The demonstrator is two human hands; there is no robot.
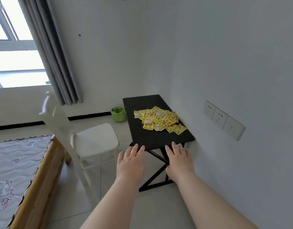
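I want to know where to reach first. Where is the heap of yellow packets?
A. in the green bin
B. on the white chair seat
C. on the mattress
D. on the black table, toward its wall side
D: the yellow packets lie heaped on the black table near the wall, beyond the left hand and right hand, both open at its near edge.

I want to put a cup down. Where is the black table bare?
Bare on the table: the near end, in front of the yellow packets; the far end; the left strip beside the white chair. Crowded: the middle, against the wall.
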